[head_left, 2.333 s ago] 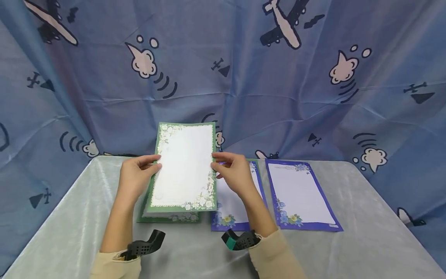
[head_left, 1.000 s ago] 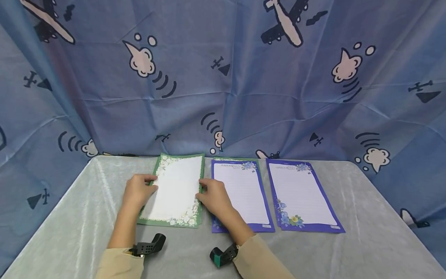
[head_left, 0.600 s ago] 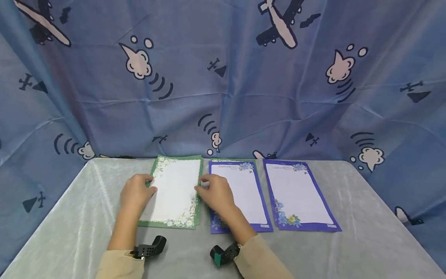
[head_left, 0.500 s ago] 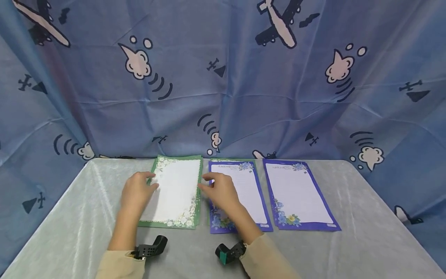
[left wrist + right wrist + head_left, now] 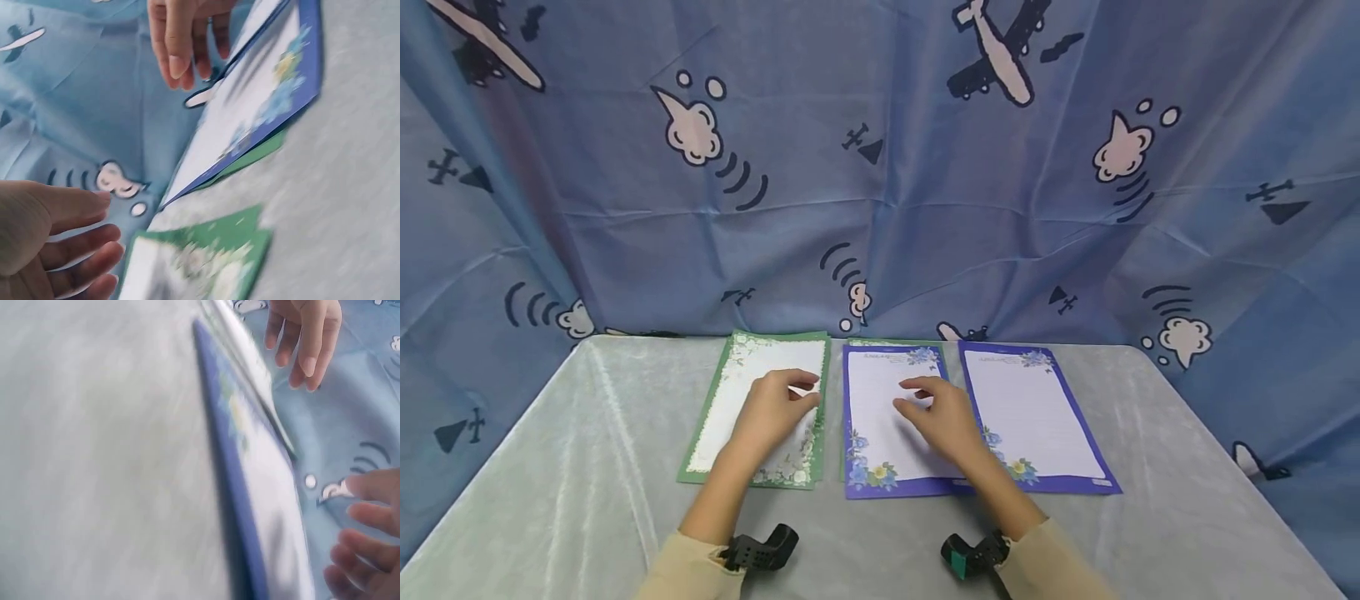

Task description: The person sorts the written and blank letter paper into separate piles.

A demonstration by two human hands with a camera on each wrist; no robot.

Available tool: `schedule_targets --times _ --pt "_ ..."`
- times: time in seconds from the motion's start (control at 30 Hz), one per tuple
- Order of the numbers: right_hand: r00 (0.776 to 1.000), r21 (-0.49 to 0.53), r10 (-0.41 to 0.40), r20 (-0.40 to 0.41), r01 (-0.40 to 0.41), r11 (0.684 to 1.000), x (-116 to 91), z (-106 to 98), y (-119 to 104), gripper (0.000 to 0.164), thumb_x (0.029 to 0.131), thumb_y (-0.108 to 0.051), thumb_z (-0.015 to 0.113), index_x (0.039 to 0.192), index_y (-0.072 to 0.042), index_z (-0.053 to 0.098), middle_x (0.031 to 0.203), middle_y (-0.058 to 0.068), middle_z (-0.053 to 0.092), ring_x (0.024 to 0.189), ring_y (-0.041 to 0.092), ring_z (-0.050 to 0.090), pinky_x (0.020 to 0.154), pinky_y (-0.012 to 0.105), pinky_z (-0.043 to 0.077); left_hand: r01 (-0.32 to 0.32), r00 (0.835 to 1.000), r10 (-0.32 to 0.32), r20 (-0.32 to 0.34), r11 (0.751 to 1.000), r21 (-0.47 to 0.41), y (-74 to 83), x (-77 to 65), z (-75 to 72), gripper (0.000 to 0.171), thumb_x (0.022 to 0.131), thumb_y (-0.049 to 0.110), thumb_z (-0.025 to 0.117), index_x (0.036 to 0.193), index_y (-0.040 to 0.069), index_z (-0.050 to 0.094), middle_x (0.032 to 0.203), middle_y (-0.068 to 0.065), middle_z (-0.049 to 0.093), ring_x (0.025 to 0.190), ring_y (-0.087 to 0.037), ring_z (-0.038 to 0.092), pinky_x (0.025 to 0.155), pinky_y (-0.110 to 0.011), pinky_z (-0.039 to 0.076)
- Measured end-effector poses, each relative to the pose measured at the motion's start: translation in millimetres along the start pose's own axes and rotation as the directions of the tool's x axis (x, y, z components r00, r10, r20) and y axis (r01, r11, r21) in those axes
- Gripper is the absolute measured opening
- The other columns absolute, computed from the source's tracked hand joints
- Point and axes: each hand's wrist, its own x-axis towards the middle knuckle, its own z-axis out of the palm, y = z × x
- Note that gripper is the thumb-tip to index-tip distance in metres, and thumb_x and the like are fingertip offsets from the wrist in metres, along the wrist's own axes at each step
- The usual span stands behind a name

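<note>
Green-bordered floral sheets of paper (image 5: pixel 715 442) lie stacked, slightly misaligned, on the left of the table. Over their right half hovers my left hand (image 5: pixel 772 410), fingers loosely bent and holding nothing. In the middle lies a purple-bordered sheet (image 5: pixel 880 417) with blue flowers, on top of a green-bordered sheet (image 5: pixel 895 342) that shows only along its edges. Above the purple sheet's right side is my right hand (image 5: pixel 942 417), its thumb and fingers apart with nothing between them. The left wrist view shows both hands (image 5: pixel 187 37) raised off the paper.
A second purple-bordered sheet (image 5: pixel 1037 408) lies to the right, close beside the middle one. The table wears a pale grey velvety cloth (image 5: pixel 1180 492). Behind it hangs a blue curtain (image 5: pixel 805 150) printed with airplanes and clouds.
The green-bordered sheet was lowered from the air onto the left stack and let go. Both hands have since moved right, the right one now over the middle purple sheet.
</note>
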Motion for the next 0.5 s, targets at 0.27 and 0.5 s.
schedule_targets --times 0.27,0.5 --pt "0.998 -0.061 0.061 -0.021 -0.062 0.996 -19 -23 26 0.035 0.088 -0.018 0.077 0.119 -0.004 0.073 0.118 0.020 0.072 0.109 0.036 0.068 0.095 0.054 0.053 0.015 0.999 -0.011 0.052 0.996 -0.084 9.1 -6.5 36.0 0.034 0.090 0.013 0.075 0.122 0.002 0.071 0.119 -0.015 0.074 0.094 -0.023 0.072 0.077 -0.037 0.059" --pt "0.996 -0.072 0.048 -0.078 -0.054 0.996 -31 -27 44 0.035 0.087 -0.014 0.078 0.119 -0.001 0.072 0.115 0.020 0.072 0.106 0.034 0.068 0.093 0.051 0.056 0.019 1.000 -0.019 0.002 1.000 -0.008 9.6 -8.2 51.5 0.040 0.086 0.012 0.079 0.123 0.004 0.071 0.118 -0.012 0.074 0.089 -0.019 0.068 0.075 -0.037 0.056"
